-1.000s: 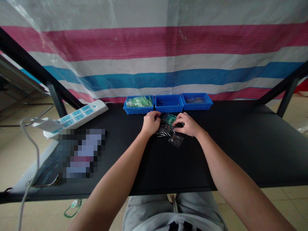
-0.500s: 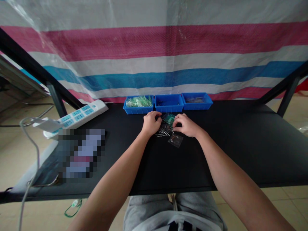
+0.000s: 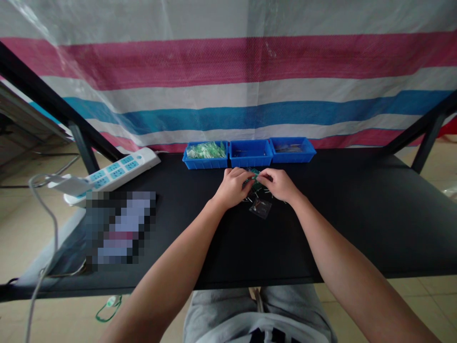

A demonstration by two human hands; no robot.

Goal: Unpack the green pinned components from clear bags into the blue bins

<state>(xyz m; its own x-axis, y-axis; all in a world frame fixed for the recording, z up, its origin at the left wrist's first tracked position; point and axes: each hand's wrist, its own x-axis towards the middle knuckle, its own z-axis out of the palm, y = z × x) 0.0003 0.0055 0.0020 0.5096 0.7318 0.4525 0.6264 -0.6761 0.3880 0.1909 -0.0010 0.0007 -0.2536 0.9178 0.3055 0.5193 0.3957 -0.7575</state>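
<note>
My left hand [image 3: 234, 187] and my right hand [image 3: 279, 184] meet over a pile on the black table, their fingertips almost touching. Both are closed in a pinch, and what they pinch is too small to make out. Beneath and behind the fingers lies a green packet [image 3: 255, 185], partly covered by them. Thin silvery, screw-like pieces [image 3: 267, 191] stick out around the fingers; most of the pile is hidden. Just in front of it rests a small clear plastic bag [image 3: 260, 208] with something brownish inside.
Three blue bins stand in a row behind my hands: the left bin [image 3: 205, 164] holds green bagged items, the middle bin [image 3: 251, 159] a few small pieces, the right bin [image 3: 294, 156] thin items. A white power strip [image 3: 114, 174] and a pixelated object [image 3: 124, 228] lie left.
My left hand has moved right, over the pile, to meet my right hand. The fingers of both now come together above the green packet, covering more of the silvery pieces.
</note>
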